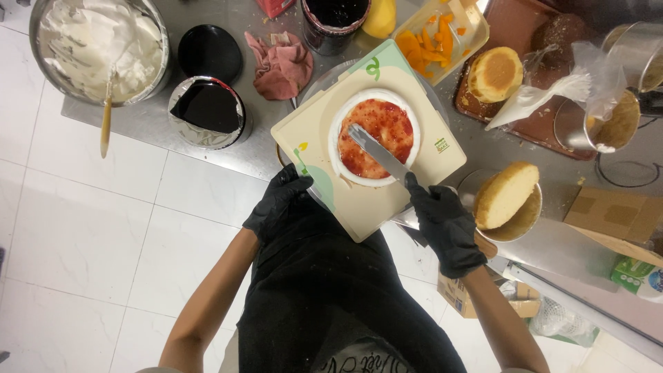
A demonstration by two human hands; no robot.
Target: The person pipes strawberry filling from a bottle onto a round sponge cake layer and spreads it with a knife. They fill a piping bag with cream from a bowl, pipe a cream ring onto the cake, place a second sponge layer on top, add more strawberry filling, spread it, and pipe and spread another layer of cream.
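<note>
right hand point(447, 224) fist-wrapped on palette knife point(378, 153), blade diagonal, tip up-left over jam-covered cake point(378, 135) | left hand point(276, 200) (gloved black) curled on cream cake board point(321, 148) edge | green-white package point(639, 276) lower right beside brown cardboard box point(611, 214)

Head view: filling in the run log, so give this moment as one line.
left hand: grips board corner | right hand: holds palette knife | blade on red jam, white-rimmed cake round

Bakery kitchen: steel counter point(207, 155), cream bowl point(97, 48), sponge cakes point(504, 193).
</note>
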